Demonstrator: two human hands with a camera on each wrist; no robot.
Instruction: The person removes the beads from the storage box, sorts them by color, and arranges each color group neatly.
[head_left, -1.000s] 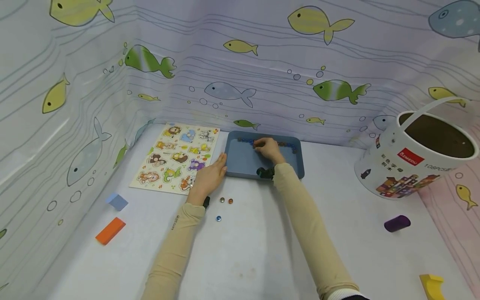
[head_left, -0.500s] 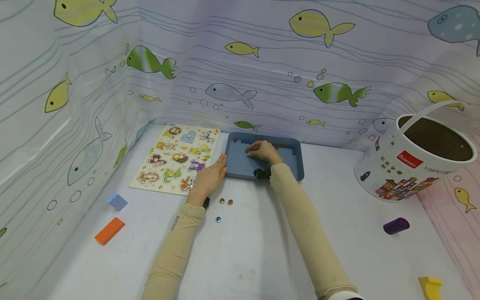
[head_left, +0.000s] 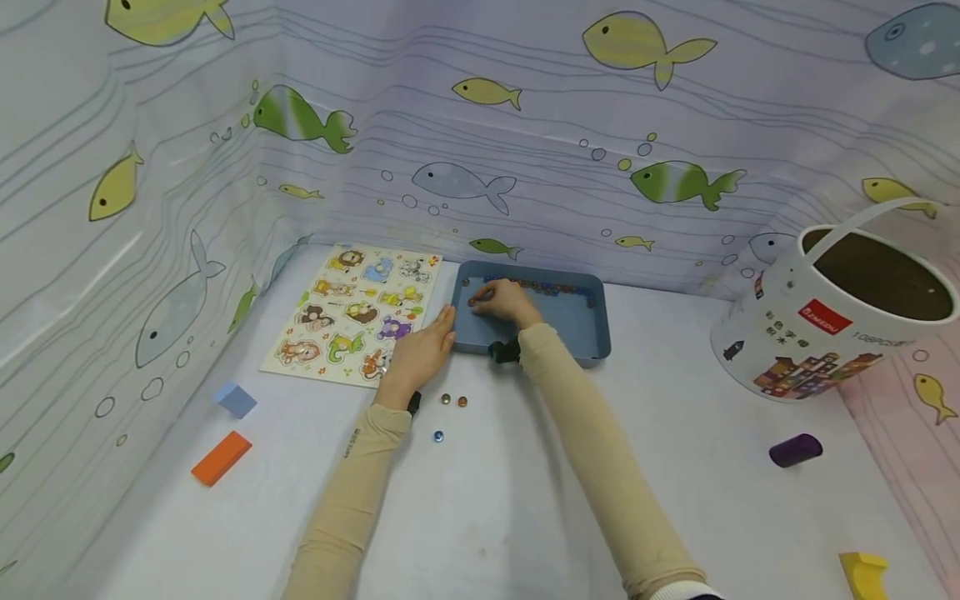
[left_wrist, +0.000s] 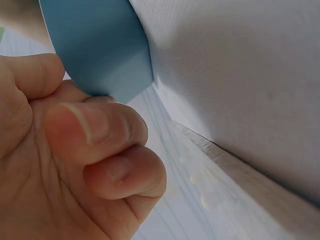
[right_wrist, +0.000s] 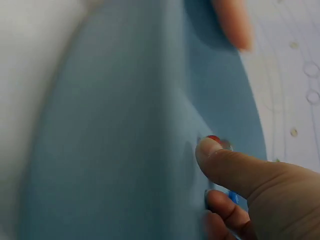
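A fish-print curtain [head_left: 547, 125] encloses the far, left and right sides of a white table [head_left: 487, 517]. A white bucket [head_left: 795, 342], its handle raised, stands at the far right. A board [head_left: 371, 335] with animal pictures lies flat at the far left, near the left end of the blue tray [head_left: 573, 325]. The tray sits at the far middle, near the curtain. The left hand [head_left: 420, 350] rests against the tray's left edge, its fingers extended in the head view and partly bent in the left wrist view; it holds nothing. The right hand [head_left: 506, 302] is inside the tray toward the left, narrowed, with thumb and fingertips pinching a dark bead [head_left: 471, 302]. An orange block [head_left: 222, 458] lies at the near left, just nearer than a blue block [head_left: 236, 401]. A purple cylinder [head_left: 796, 450] lies on its side at the right; a yellow block [head_left: 864, 575] is nearest on that side. A bead row [head_left: 562, 289] runs along the tray's far wall, partly hidden by the right hand. Three loose beads lie nearer than the tray: clear [head_left: 446, 399], orange [head_left: 462, 402] and blue [head_left: 438, 436].
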